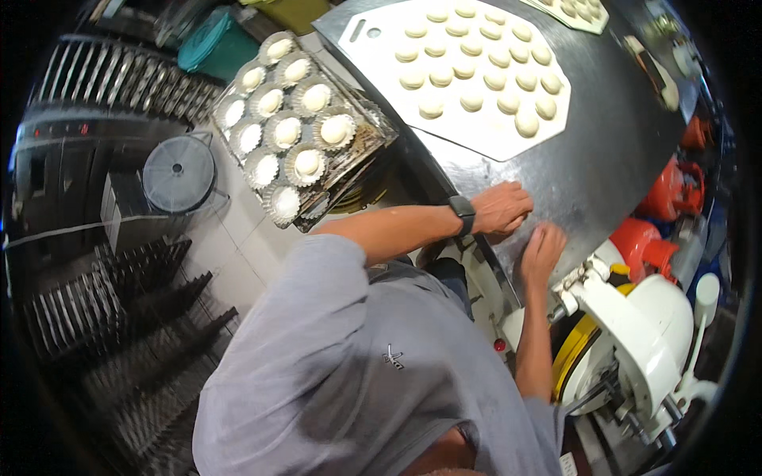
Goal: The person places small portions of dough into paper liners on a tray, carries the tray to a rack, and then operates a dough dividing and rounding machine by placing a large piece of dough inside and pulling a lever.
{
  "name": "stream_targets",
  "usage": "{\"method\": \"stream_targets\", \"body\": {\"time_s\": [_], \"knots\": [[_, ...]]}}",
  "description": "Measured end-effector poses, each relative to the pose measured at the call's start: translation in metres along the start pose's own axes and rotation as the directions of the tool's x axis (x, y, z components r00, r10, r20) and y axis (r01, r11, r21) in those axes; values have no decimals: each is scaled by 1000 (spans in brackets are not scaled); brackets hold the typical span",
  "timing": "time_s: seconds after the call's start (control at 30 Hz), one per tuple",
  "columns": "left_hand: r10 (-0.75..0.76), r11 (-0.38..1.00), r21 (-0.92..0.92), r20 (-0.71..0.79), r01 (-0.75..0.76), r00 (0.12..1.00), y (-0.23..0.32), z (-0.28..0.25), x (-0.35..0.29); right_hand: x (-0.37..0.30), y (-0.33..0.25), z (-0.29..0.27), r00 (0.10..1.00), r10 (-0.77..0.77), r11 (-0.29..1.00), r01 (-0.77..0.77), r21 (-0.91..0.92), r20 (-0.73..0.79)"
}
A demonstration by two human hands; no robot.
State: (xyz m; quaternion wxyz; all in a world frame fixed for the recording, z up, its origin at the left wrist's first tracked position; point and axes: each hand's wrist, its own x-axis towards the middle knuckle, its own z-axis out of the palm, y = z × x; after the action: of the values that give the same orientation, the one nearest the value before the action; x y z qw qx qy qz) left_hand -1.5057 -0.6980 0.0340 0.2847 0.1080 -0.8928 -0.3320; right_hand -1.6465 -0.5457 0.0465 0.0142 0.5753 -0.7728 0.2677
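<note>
At the near edge of a steel table point(583, 159), my left hand point(504, 208) rests with its fingers curled inward; what they may hold is hidden beneath them. A dark watch point(462, 213) is on that wrist. Just to its right, my right hand point(543, 250) lies palm down on the steel, its fingers loosely stretched and nothing visible in them. Beyond both hands is a white board point(492, 141) with cut corners, carrying many round, pale dough pieces point(471, 103) in loose rows.
Fluted moulds point(307, 163) with white dough balls stand on a worn tray point(365, 143) at left. A white machine point(655, 333) with a yellow band is beside my right arm, near red gas cylinders point(663, 190). A round stool point(178, 174) and dark racks point(103, 293) stand left.
</note>
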Motion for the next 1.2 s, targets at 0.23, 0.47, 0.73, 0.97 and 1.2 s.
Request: {"method": "stream_targets", "body": {"time_s": [0.23, 0.47, 0.73, 0.97, 1.2], "knots": [[64, 995, 73, 91, -71, 994, -18, -38, 14, 2, 41, -2, 1000, -4, 994, 4, -114, 2], [82, 997, 22, -121, -80, 989, -5, 14, 15, 41, -8, 16, 999, 8, 1000, -8, -8, -36], [64, 993, 93, 57, -69, 996, -26, -41, -5, -6, 39, -8, 999, -31, 998, 31, -55, -15], [-42, 998, 33, -125, 47, 991, -4, 17, 1, 16, -16, 8, 997, -27, 999, 29, 23, -78], [-84, 991, 101, -4, 84, 996, -27, -22, 16, 7, 24, -5, 995, 83, 995, -85, -42, -64]]}}
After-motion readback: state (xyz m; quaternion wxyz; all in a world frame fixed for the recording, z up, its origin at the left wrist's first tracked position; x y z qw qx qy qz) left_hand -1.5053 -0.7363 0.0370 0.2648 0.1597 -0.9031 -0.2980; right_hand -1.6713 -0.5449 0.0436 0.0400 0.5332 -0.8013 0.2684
